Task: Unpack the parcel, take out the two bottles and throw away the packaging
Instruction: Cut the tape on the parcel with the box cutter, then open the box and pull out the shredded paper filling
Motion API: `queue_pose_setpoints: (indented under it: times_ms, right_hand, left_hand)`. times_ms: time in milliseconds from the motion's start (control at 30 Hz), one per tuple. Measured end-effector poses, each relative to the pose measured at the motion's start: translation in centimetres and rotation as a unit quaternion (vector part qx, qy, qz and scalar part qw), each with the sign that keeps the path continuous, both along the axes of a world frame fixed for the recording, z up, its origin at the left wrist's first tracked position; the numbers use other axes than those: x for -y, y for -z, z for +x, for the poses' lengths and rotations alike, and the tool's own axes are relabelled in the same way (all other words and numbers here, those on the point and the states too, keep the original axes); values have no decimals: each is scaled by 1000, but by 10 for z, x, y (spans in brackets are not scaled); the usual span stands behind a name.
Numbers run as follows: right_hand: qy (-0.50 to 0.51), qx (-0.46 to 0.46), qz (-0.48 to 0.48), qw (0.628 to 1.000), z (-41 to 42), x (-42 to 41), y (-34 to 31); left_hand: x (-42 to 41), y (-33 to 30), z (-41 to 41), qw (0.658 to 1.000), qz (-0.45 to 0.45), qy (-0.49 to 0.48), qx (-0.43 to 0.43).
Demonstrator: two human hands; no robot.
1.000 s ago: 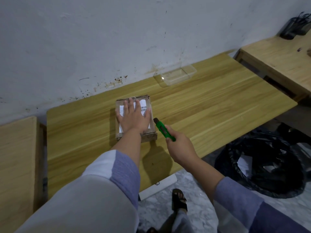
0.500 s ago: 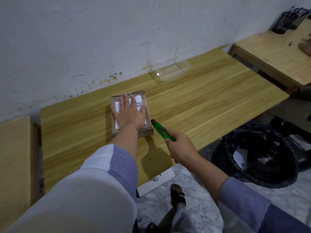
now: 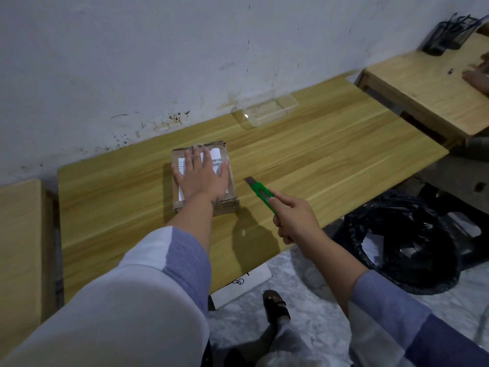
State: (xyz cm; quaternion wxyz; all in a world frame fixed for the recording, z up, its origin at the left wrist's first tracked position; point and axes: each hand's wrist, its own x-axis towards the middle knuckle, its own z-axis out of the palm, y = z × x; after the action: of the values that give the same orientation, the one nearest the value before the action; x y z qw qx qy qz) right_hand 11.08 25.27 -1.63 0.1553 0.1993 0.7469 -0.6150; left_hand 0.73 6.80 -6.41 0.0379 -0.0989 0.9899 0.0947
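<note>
1. The right hand [image 3: 296,221] is closed in a fist around the handle of a green plastic utility knife [image 3: 260,193], with the index finger laid along the top of the handle. The short grey blade sticks out of the far end and points up and to the left, toward the parcel, but does not touch it; the blade tip is just beside the parcel's right side.
2. The right forearm comes in from the lower right, bare up to a blue and grey sleeve [image 3: 397,321].
3. The left hand [image 3: 203,176] lies flat, palm down and fingers spread, on top of a small brown cardboard parcel [image 3: 230,181] with a white printed shipping label. It presses on the parcel without gripping anything. The left arm reaches straight out from a white and blue sleeve [image 3: 158,274].
4. The parcel is shut and sits on the light wooden table [image 3: 330,160], near its middle and fairly near the wall. The bottles cannot be seen.
5. A clear plastic tray [image 3: 267,112] lies on the table against the wall, well apart from the parcel; it looks empty.
6. A black plastic rubbish bag [image 3: 404,239] stands open on the floor to the right of the table, with some pale scraps inside.
7. A black mesh pen holder [image 3: 447,35] on the neighbouring wooden table at the far right holds dark pens or tools.
</note>
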Motion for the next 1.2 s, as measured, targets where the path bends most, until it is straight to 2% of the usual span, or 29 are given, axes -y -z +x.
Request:
queue_pose_setpoints:
  times_ms: [200, 367, 500, 633, 700, 833, 1100, 1200]
  right_hand:
    - [19, 16, -29, 999, -45, -12, -6]
    - [-72, 30, -17, 997, -102, -5, -6]
    - [-89, 15, 60, 994, -140, 3, 4]
    - [-108, -38, 189, 975, -180, 16, 22]
    - [-149, -59, 239, 958, -200, 26, 30]
    - [-223, -98, 369, 897, -231, 43, 45]
    - [-248, -121, 411, 869, -249, 55, 67]
    - [-234, -163, 392, 875, -248, 60, 64]
  left_hand:
    - [3, 3, 1, 1000, -8, 10, -1]
    - [-2, 1, 2, 1000, -10, 2, -4]
    - [-1, 3, 3, 1000, -12, -5, -16]
    - [1, 0, 0, 1000, -16, -15, -23]
    - [1, -1, 1, 999, -15, -18, -28]
    - [0, -1, 2, 999, -33, -24, -33]
    - [-3, 4, -3, 998, -45, -35, -41]
    - [-3, 6, -3, 997, -43, -38, -43]
